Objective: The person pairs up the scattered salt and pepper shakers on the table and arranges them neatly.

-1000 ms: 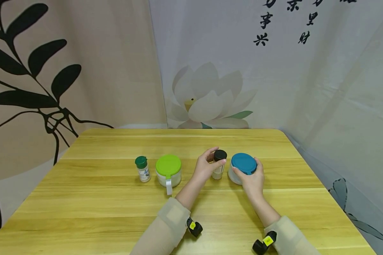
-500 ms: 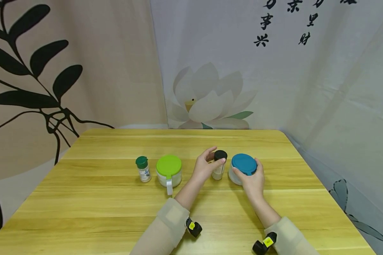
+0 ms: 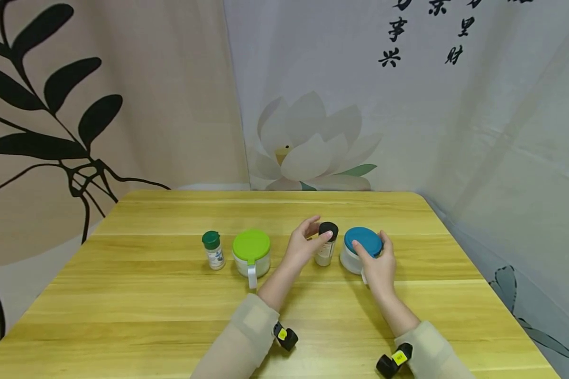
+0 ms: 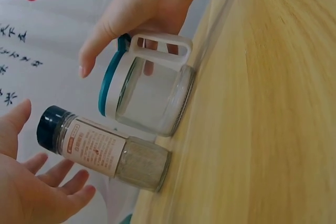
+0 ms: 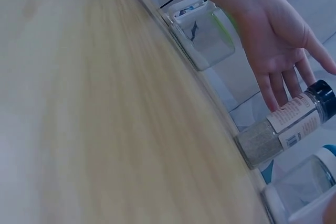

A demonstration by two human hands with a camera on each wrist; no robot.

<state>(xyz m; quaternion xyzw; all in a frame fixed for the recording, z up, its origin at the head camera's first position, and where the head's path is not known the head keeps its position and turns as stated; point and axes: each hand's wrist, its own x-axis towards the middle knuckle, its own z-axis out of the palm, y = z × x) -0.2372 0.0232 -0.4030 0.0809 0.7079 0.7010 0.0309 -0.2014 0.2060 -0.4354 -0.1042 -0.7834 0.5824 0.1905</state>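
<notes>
A black-capped spice jar (image 3: 324,255) stands upright on the table, filled with greyish powder in its lower part. My left hand (image 3: 303,246) is beside it with fingers spread; in the left wrist view a gap shows between that hand (image 4: 31,184) and the jar (image 4: 97,148). To its right stands a clear seasoning jar with a blue lid (image 3: 362,241) and a white handle (image 4: 163,47). My right hand (image 3: 380,267) is at this jar's near right side, thumb lifted and fingers loosely extended behind the handle. Whether those fingers touch the glass is hard to tell.
Left of my hands stand a seasoning jar with a lime-green lid (image 3: 251,246) and a small green-capped shaker (image 3: 214,253). All rest in a row on the wooden table (image 3: 170,310). Printed cloth (image 3: 313,79) hangs behind the far edge.
My right hand has loosened at the blue-lidded jar, its thumb rising away from the lid's front tab and uncovering the handle. My left hand has drawn slightly left, off the spice jar.
</notes>
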